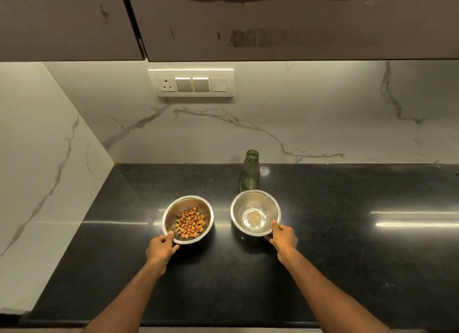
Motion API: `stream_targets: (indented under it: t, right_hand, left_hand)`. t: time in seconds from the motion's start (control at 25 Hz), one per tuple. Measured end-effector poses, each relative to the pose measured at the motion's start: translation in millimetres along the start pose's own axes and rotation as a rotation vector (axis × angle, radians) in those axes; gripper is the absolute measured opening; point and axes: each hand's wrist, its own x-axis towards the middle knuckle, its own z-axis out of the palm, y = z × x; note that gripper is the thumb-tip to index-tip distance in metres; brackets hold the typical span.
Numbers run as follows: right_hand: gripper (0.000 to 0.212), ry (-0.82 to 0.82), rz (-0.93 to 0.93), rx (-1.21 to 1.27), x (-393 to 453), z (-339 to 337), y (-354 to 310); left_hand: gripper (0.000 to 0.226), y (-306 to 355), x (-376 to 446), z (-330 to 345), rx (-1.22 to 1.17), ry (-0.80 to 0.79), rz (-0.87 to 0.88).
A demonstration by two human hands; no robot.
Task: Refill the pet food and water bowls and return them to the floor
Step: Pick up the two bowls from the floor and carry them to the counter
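Observation:
Two steel bowls sit side by side on the black counter [347, 258]. The left one, the food bowl [173, 209], holds brown and orange kibble [190, 223]. The right one, the water bowl [270, 203], has a little clear water at its bottom. My left hand [161, 248] grips the food bowl's near-left rim, thumb over the edge. My right hand [284, 238] grips the water bowl's near-right rim the same way. Whether the bowls rest on the counter or are lifted a little I cannot tell.
An uncapped green glass bottle [249, 171] stands just behind the water bowl, near the marble backsplash. A switch panel with a socket [191, 82] is on the wall above. Dark cabinets [248, 22] hang overhead. A marble side wall [37, 183] bounds the counter on the left.

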Motion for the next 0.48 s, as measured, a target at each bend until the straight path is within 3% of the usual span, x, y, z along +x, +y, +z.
stream_targets:
  t: [0.08,0.16,0.24,0.32,0.4,0.48]
  right_hand:
    - [0.051,0.063,0.038,-0.073,-3.7,-1.9,0.0]
    - [0.066,0.235,0.007,-0.205,-18.1,-0.6,-6.2]
    - [0.048,0.31,-0.207,-0.153,-46.2,2.8,-32.1]
    - [0.035,0.161,-0.394,-0.011,-88.1,11.9,-76.5]
    - [0.04,-0.127,-0.453,0.325,-141.6,25.3,-135.3]
    - [0.053,-0.401,-0.457,0.72,-194.2,39.1,-193.8]
  left_hand:
    - [0.039,0.4,-1.1,0.6,0.073,0.047,0.021]
    - [0.06,3.8,-8.5,-5.0,0.187,0.107,0.025]
    - [0.075,10.7,-17.3,-14.2,0.331,0.26,0.172]
    - [0.056,38.5,-31.4,-25.7,0.369,0.409,0.511]
    - [0.025,93.7,-61.7,-34.3,0.305,0.47,0.888]
    - [0.013,162.6,-104.5,-43.0,0.23,0.518,1.238]
